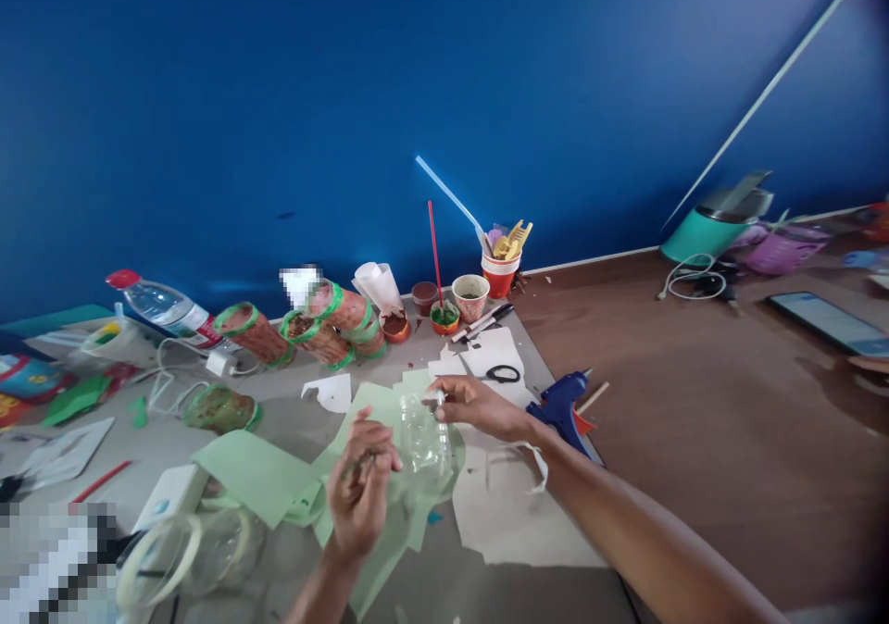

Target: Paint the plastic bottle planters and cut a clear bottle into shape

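My right hand (469, 404) pinches the top edge of a crinkled piece of clear plastic (422, 441), which looks like packaging. Just left of it is my left hand (361, 485), fingers curled inward; whatever may be in them is hidden. Light green paper sheets (256, 471) lie under and around both hands. Scissors with black handles (503, 374) rest on white paper beyond my right hand. Beside my right forearm, a blue glue gun (561, 404) lies at the edge of the grey surface. A white strip (539, 468) is close to my right wrist.
Several brown tubes with green rims (256, 335) stand along the wall, near a water bottle (167, 309). Paint cups (444, 318) and a red cup of plastic cutlery (501, 277) are at the back. Tape rolls (158, 564) lie front left. Another person's fingers touch a phone (830, 323) at right.
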Available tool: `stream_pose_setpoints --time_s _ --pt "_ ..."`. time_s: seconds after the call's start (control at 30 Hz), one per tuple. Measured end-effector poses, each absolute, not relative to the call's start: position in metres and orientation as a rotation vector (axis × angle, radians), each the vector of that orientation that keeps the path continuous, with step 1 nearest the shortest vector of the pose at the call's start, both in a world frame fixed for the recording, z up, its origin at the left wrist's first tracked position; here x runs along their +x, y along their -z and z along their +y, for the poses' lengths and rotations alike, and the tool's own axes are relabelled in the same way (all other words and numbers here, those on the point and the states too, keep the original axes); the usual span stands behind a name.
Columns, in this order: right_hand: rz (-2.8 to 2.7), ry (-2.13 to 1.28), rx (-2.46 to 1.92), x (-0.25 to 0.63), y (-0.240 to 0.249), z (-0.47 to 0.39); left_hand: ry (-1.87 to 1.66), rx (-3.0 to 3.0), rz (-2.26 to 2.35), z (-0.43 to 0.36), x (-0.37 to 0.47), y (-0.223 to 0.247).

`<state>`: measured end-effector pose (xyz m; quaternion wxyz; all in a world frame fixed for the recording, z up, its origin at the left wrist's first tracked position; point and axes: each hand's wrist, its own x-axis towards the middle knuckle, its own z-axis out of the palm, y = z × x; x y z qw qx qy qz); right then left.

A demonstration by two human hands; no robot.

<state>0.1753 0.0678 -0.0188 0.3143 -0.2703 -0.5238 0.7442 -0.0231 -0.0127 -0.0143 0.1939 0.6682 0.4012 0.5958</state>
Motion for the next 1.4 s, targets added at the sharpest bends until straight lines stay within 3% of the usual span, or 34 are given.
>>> stream_pose_setpoints --time_s 0.17,0.3,0.43,0.6,1.03,1.4 --pt "-1.384 -1.957 -0.714 0.176 0.016 0.067 -1.623 2.034 1.019 -0.015 -0.024 0.015" --pt "-1.432 -1.967 -0.679 0.176 0.017 0.067 -1.678 1.814 1.284 -0.007 -0.031 0.016" --pt "-1.551 -1.957 -0.64 0.175 0.017 0.067 -1.455 1.632 1.337 0.002 -0.037 0.013" --pt "-1.763 -1.767 -0.567 0.178 0.016 0.068 -1.264 1.618 1.243 0.004 -0.035 0.011" --pt "-1.931 -1.302 -0.564 0.162 0.011 0.059 -1.276 1.512 1.207 0.0 -0.023 0.016" --pt "-1.85 -1.704 -0.453 0.162 0.009 0.056 -1.186 1.279 1.11 -0.005 -0.019 0.016"
